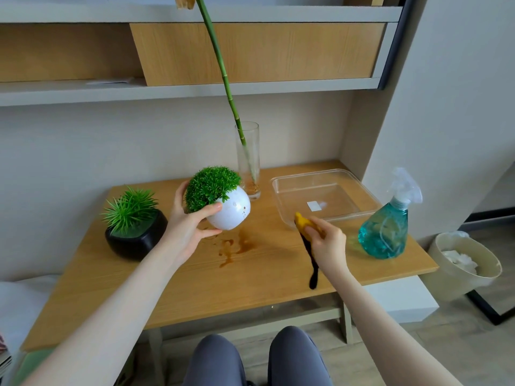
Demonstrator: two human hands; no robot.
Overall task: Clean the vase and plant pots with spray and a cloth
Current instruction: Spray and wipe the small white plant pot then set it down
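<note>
A person seated at a wooden table (195,288), knees (256,355) at the bottom edge of the view, works through a cleaning job. The right hand (328,243) has its fingers curled round a bunched yellow cloth (302,222), a dark strip hanging from the hand, seemingly ready to wipe. The left hand (186,227) grips a round white pot (231,213) of green foliage, thumb and fingers wrapped around its side, holding it tilted and lifted off the table, probably to turn its spotted face toward the cloth. Brown liquid stains (237,246) mark the wood beneath it. A black pot (133,238) with a spiky plant stands to the left; a teal spray bottle (386,232) stands to the right, within easy reach, just beside a clear plastic tray (326,193). Farther back, a glass vase (248,160) holds a bamboo stem (223,79) whose top is cut off by the frame. A bin (462,266) sits on the floor, its pale contents hard to identify.
</note>
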